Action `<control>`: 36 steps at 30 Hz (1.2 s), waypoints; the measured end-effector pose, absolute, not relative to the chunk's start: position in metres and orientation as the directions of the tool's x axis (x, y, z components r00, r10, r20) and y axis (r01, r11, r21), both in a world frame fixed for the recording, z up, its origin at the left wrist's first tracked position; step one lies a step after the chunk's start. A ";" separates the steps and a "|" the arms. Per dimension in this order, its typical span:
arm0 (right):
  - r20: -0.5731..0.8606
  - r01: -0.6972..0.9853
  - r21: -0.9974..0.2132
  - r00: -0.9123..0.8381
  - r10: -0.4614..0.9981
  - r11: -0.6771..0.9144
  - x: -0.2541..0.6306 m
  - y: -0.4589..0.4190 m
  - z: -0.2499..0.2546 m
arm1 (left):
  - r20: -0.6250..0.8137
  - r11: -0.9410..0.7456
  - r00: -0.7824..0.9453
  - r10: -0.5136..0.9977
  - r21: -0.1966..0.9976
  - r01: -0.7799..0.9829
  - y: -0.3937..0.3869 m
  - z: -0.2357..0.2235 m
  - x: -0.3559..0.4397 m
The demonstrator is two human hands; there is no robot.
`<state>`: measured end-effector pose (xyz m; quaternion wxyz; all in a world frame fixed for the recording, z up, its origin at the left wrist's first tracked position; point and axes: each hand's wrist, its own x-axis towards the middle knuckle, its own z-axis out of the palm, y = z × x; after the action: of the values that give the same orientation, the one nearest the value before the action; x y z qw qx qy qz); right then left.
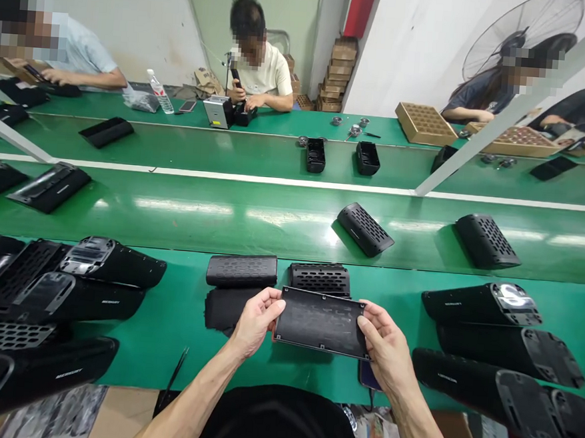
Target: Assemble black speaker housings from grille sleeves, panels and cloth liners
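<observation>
Between my two hands is a flat black rectangular plastic panel (323, 321), with small holes along its rim, raised above the green bench. My left hand (258, 320) pinches its left end, thumb on the upper face. At the opposite end, my right hand (384, 339) grips the panel the same way. Just beyond it lie a black slotted housing (320, 277) and another slotted piece (241, 270). A black cloth-like piece (229, 308) rests behind my left hand. Partly hidden under my right hand is a dark phone-like object (369, 376).
Black housings (91, 298) are piled on the left, and more housings (484, 346) on the right. A thin dark tool (176, 371) lies by my left forearm. Slotted housings (366, 229) sit on the green conveyor (222, 221). Co-workers (263, 70) sit across, beyond white frame posts (505, 114).
</observation>
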<state>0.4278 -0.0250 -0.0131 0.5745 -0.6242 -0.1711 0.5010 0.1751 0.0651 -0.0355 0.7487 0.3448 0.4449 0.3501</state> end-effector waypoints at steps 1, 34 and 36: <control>-0.433 -0.385 -0.882 0.435 0.790 -0.272 0.428 -0.025 -0.014 | -0.422 0.514 0.363 0.831 0.831 -0.213 0.065 -0.036 0.175; -0.282 0.947 -0.066 0.284 0.916 -0.314 0.632 -0.124 0.027 | -0.397 0.764 0.689 0.606 0.533 -0.365 0.069 -0.051 0.165; -0.377 0.966 -0.006 0.236 0.896 -0.258 0.633 -0.123 0.025 | -0.308 0.747 0.714 0.629 0.494 -0.445 0.065 -0.052 0.158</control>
<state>0.6334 -0.1228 0.0248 -0.1144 -0.7779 -0.5984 0.1540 0.1585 0.0647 -0.0523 0.9047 0.1960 0.2347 0.2968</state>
